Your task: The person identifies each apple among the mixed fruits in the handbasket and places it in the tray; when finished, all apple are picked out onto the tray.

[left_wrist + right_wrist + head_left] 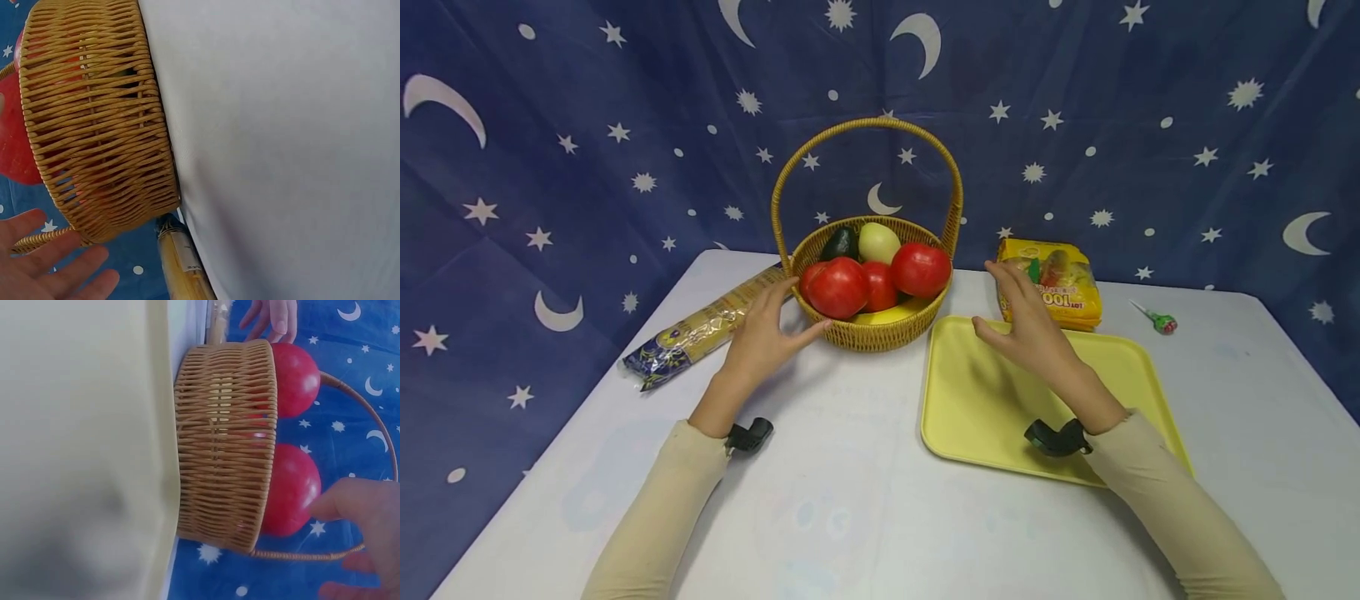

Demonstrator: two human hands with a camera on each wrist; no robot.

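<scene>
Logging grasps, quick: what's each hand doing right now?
Left hand: open, holding nothing, near the basket.
Right hand: open, holding nothing, near the tray.

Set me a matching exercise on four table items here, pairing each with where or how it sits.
1. Long gold-and-blue plastic packet
2. Brown wicker basket with arched handle
3. Yellow rectangular tray
4. Small green-and-red lollipop on a white stick

A. flat, partly hidden by the right arm
B. upright, holding round red produce
C. near the tray's far right corner
D. slanting, left of the basket

Pairs: 1-D; 2-B; 3-A; 4-C
</scene>
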